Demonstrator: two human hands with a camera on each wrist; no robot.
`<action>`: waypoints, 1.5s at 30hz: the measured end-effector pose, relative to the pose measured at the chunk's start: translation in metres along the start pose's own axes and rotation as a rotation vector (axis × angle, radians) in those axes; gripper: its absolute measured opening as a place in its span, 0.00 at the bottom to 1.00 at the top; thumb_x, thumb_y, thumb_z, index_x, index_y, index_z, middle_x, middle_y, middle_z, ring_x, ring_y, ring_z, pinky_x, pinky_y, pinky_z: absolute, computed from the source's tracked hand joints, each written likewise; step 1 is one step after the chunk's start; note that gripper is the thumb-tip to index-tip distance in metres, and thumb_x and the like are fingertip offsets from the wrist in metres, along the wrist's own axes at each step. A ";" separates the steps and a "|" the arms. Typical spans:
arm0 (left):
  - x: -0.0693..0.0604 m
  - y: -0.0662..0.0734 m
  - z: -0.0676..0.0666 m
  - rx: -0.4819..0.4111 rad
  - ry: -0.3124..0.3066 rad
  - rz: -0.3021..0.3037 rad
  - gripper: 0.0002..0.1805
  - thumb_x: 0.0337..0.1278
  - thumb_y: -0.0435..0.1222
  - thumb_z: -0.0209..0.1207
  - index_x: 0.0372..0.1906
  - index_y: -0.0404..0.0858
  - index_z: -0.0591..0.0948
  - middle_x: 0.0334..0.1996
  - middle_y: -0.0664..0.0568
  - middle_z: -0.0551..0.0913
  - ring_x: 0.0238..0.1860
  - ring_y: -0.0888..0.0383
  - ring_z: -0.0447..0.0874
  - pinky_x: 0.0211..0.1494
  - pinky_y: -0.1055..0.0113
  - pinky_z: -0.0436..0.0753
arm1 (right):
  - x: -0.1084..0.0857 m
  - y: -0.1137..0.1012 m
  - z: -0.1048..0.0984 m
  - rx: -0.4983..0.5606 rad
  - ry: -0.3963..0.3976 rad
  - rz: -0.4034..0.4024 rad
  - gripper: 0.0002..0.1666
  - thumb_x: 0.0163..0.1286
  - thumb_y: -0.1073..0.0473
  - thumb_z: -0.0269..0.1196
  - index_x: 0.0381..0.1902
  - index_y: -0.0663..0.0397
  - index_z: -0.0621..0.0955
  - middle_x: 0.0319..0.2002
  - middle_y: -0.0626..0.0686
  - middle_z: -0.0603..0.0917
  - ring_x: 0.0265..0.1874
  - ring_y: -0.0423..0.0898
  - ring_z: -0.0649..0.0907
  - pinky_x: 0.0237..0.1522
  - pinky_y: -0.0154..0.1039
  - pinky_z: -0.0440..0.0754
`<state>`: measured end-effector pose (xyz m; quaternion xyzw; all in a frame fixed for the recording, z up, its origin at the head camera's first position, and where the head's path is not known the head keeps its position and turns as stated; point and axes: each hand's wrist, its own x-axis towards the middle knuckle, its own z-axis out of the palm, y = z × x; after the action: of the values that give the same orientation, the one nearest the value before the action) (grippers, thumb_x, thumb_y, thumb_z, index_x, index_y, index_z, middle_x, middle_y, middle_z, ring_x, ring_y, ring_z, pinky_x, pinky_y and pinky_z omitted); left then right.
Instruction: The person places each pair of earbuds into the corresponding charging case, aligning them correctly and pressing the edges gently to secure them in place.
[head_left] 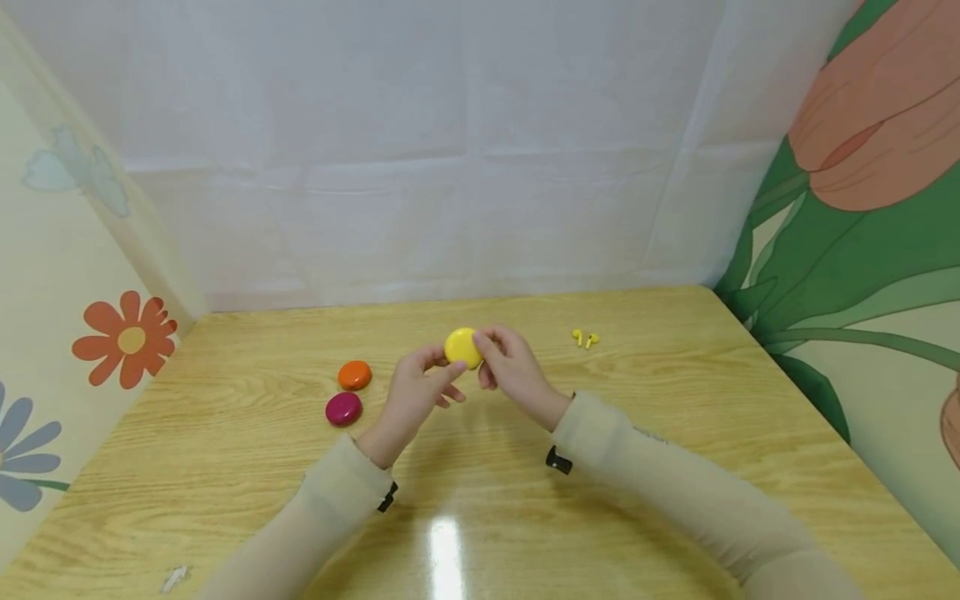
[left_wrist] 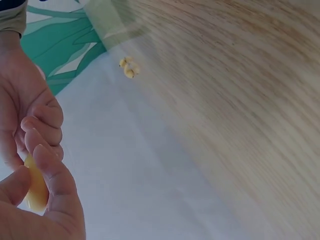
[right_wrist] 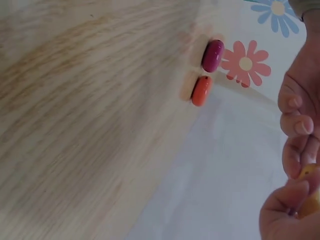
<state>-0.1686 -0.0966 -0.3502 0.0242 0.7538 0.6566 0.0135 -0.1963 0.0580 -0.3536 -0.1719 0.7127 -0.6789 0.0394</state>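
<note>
A round, glossy yellow earbud case [head_left: 461, 347] is held up above the table between both hands. My left hand [head_left: 411, 390] pinches its left side, thumb on the near face and fingers behind. From the right, my right hand [head_left: 517, 371] pinches the opposite edge with thumb and fingers. The left wrist view shows the yellow case [left_wrist: 37, 189] edge-on between thumb and fingers; it looks closed. Two yellow earbuds [head_left: 591, 340] lie on the table beyond the right hand, to its right.
Left of the hands, an orange round case [head_left: 354, 375] and a magenta round case [head_left: 343, 409] lie close together on the wood-grain table [head_left: 247, 450]. A white sheet [head_left: 420, 167] hangs along the back edge. Flower-painted panels [head_left: 862, 275] flank the sides.
</note>
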 end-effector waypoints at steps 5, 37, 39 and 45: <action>-0.004 0.003 0.003 0.008 0.007 0.012 0.15 0.65 0.32 0.60 0.51 0.26 0.79 0.42 0.41 0.80 0.20 0.61 0.82 0.23 0.73 0.77 | -0.004 0.000 0.003 -0.025 0.029 -0.031 0.14 0.80 0.60 0.46 0.45 0.70 0.71 0.22 0.51 0.73 0.17 0.40 0.69 0.21 0.29 0.69; -0.008 -0.003 0.006 0.011 -0.032 0.136 0.19 0.63 0.30 0.61 0.57 0.28 0.77 0.46 0.41 0.79 0.20 0.61 0.82 0.24 0.72 0.78 | -0.004 -0.007 -0.005 0.038 0.020 0.067 0.25 0.81 0.51 0.41 0.47 0.68 0.74 0.18 0.49 0.72 0.13 0.39 0.67 0.17 0.29 0.65; -0.008 -0.004 0.006 0.011 -0.029 0.135 0.19 0.63 0.31 0.61 0.57 0.28 0.77 0.47 0.40 0.79 0.20 0.61 0.82 0.24 0.72 0.78 | -0.004 -0.008 -0.006 0.030 -0.009 0.069 0.27 0.81 0.49 0.39 0.47 0.68 0.74 0.19 0.50 0.73 0.13 0.39 0.67 0.17 0.29 0.66; -0.008 -0.006 0.003 0.008 0.003 0.119 0.20 0.63 0.32 0.62 0.57 0.27 0.76 0.50 0.39 0.81 0.20 0.61 0.82 0.24 0.71 0.78 | -0.008 -0.004 -0.013 -0.001 -0.055 0.091 0.28 0.81 0.45 0.36 0.42 0.63 0.73 0.22 0.51 0.74 0.14 0.39 0.68 0.18 0.30 0.67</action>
<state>-0.1602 -0.0953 -0.3563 0.0680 0.7535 0.6533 -0.0267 -0.1918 0.0731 -0.3499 -0.1578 0.7187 -0.6712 0.0897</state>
